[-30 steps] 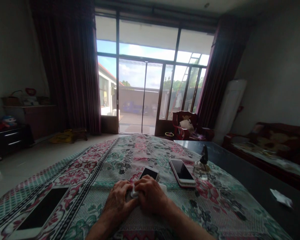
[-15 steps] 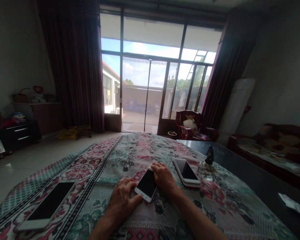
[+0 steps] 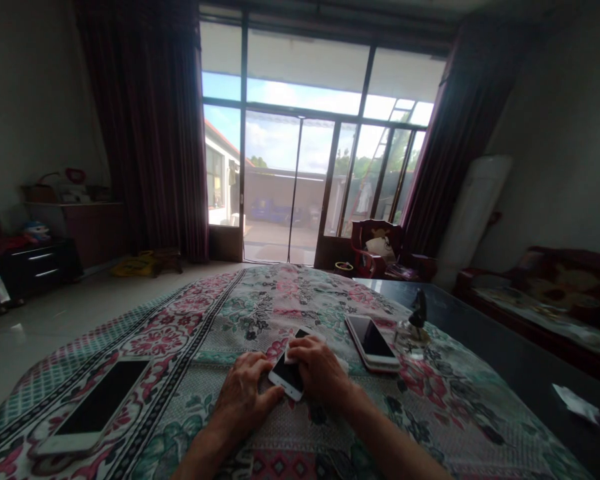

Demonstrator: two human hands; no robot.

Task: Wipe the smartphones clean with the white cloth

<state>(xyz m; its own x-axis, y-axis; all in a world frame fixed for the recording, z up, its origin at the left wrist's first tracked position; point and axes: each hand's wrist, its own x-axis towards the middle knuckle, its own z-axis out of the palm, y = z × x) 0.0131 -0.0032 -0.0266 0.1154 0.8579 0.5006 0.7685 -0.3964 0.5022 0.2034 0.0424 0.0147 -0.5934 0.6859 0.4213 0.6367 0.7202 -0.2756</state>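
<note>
A white smartphone (image 3: 286, 381) with a dark screen lies tilted on the patterned tablecloth. My left hand (image 3: 244, 390) grips its lower left side, fingers along the left edge and thumb at the bottom corner. Over the screen, the bent fingers of my right hand (image 3: 321, 372) press a white tissue or thin cloth (image 3: 291, 352), which also shows beyond the far side of that hand. The phone's right part is hidden under this hand. Another white phone (image 3: 373, 343) rests to the right, and a larger-looking white phone (image 3: 100, 403) lies at the left.
A clear container with a black top (image 3: 416, 328) stands right of the phones. The floral tablecloth (image 3: 220, 413) covers most of a dark table (image 3: 510, 373), where a crumpled white packet (image 3: 577, 403) lies. Beyond are a wooden armchair (image 3: 377, 248) and glass doors (image 3: 285, 187).
My right hand has moved slightly left and inward from the phone's upper right edge onto its screen, with the white tissue or cloth now showing under it. The left hand stays on the phone.
</note>
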